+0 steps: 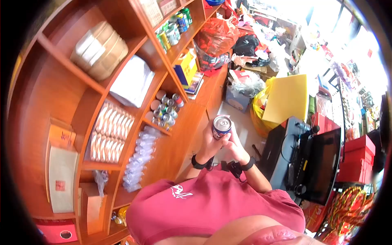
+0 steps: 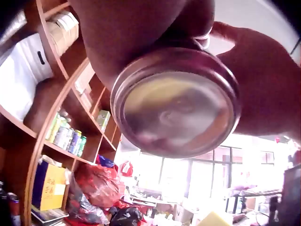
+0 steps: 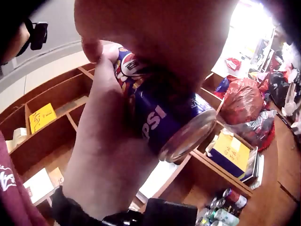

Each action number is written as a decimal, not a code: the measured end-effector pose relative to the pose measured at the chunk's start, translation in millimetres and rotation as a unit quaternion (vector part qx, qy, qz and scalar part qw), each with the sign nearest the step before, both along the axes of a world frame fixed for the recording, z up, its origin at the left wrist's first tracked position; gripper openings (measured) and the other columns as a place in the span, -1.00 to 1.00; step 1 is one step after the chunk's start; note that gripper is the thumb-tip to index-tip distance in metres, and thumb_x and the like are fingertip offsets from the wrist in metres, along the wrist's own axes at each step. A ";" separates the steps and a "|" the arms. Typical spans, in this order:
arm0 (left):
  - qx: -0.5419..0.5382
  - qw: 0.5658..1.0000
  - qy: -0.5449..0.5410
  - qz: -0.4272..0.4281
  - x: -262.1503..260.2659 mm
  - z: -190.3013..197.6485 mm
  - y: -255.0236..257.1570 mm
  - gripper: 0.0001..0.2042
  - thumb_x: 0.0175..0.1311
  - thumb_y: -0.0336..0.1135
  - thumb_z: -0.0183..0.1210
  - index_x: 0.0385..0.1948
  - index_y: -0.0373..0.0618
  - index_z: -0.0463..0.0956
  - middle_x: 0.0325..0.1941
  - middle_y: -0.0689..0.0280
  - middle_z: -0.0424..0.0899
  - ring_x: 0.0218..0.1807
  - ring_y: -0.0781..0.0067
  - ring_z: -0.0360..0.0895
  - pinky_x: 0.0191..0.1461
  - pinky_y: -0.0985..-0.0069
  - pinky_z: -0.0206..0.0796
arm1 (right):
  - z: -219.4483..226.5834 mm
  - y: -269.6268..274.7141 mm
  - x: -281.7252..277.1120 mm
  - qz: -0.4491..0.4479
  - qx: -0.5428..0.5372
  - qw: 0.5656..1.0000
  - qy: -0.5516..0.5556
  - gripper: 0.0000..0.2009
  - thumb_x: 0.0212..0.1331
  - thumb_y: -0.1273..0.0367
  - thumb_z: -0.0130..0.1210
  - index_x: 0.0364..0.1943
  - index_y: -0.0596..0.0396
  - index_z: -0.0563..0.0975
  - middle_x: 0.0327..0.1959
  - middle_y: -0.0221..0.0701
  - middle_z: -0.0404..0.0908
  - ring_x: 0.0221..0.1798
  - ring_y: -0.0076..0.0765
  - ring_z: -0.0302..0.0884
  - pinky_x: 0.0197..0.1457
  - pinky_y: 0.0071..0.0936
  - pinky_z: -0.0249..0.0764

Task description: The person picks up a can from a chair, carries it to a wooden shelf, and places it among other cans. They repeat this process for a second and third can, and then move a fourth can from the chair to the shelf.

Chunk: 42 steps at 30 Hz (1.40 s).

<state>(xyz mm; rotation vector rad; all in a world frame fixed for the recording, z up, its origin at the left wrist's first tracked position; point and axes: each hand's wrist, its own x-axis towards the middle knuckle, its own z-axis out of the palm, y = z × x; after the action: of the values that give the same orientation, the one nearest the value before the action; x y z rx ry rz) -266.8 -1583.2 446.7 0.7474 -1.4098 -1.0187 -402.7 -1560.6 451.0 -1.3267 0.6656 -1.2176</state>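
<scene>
A dark blue Pepsi can (image 1: 221,132) is held up in front of the chest, its silver top with the pull tab facing the head camera. My left hand (image 1: 207,145) grips it from the left, and my right hand (image 1: 235,146) holds it from the right. The can's round metal base (image 2: 176,115) fills the middle of the left wrist view. In the right wrist view, white lettering shows on the can's side (image 3: 157,117), between the left hand (image 3: 110,136) and the dark right hand (image 3: 155,30). Fingers hide part of the label.
A wooden shelf unit (image 1: 175,67) on the left holds several cans (image 1: 167,109), cups, boxes and a yellow-blue box (image 1: 185,67). Plastic bags (image 1: 216,36) pile up ahead. To the right stand a yellow board (image 1: 286,100), a black monitor (image 1: 320,167) and red boxes (image 1: 357,159).
</scene>
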 end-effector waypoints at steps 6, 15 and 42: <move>-0.029 0.999 -0.042 -0.008 -55.4 6.8 -126.8 -0.44 0.16 -0.35 0.39 0.20 -0.26 0.40 0.16 0.12 0.65 0.19 0.28 0.60 0.30 0.33 0.39 | -7.5 -120.8 -51.9 -0.013 0.055 0.997 -0.060 -0.19 0.20 0.16 0.04 0.51 0.19 0.05 0.41 -0.22 0.24 0.52 -0.25 0.10 0.58 -0.30 -0.01; 0.026 0.998 -0.036 0.047 -84.9 -30.9 -251.5 -0.49 0.20 -0.43 0.30 0.21 -0.26 0.40 0.17 0.15 0.65 0.15 0.32 0.62 0.26 0.37 0.42 | -18.7 -262.5 -88.2 0.043 0.064 0.997 -0.023 -0.21 0.10 0.24 0.07 0.45 0.23 0.11 0.32 -0.15 0.30 0.46 -0.18 0.22 0.54 -0.29 0.10; -0.045 0.942 -0.081 0.322 -45.3 14.0 -669.2 -0.44 0.27 -0.15 0.41 0.16 -0.28 0.41 0.03 0.12 0.66 0.07 0.28 0.63 0.15 0.33 0.45 | -3.8 -743.0 -32.8 0.213 -0.025 0.977 -0.012 -0.32 0.49 0.02 -0.11 0.50 0.18 0.10 0.36 -0.29 0.32 0.39 -0.36 0.24 0.48 -0.41 0.16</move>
<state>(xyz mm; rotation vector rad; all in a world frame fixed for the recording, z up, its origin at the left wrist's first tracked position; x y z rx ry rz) -312.1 -2252.4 460.7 1.1448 -1.2079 -0.3861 -435.4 -2303.6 447.2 -1.4065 0.3111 -0.9034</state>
